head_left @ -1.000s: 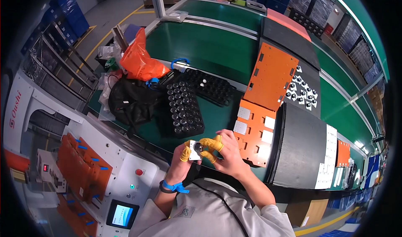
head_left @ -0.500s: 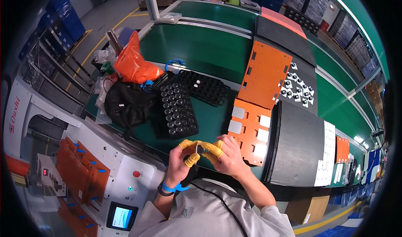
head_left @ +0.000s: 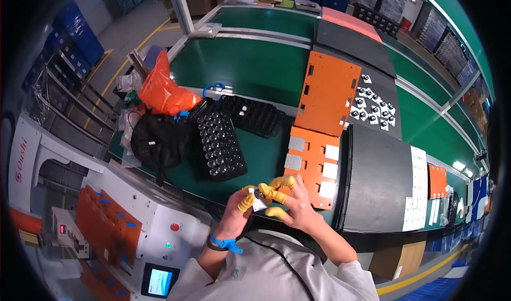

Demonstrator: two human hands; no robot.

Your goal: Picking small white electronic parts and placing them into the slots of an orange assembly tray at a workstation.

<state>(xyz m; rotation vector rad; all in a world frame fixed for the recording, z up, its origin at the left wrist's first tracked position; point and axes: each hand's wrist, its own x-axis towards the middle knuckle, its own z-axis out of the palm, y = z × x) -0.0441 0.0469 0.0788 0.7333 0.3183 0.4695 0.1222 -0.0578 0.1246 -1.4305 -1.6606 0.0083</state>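
One black-centred white plate [head_left: 258, 205] (light, stiff, I judge; hold its edges): left hand [head_left: 232, 216] pinches it, right hand [head_left: 300, 208] half-spread against it.

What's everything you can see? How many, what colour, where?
Table: one, green, middle
Small plate: one, white with a black part, lower middle
Trays: two, black, table's left half
Round pieces: many, clear, in the nearer tray
Big boards: two, orange, right of the trays
Flat plates: five visible, white and grey, nearer board
Knobbed pieces: over ten, white and black, on a dark sheet
Big bag: one, orange, table's left end
Bundle: one, black, by the big bag
Machine: one, white, lower left
Boxes: several, blue, upper left
Left hand: one, yellow finger covers, holding the small plate
Right hand: one, yellow finger covers, beside it
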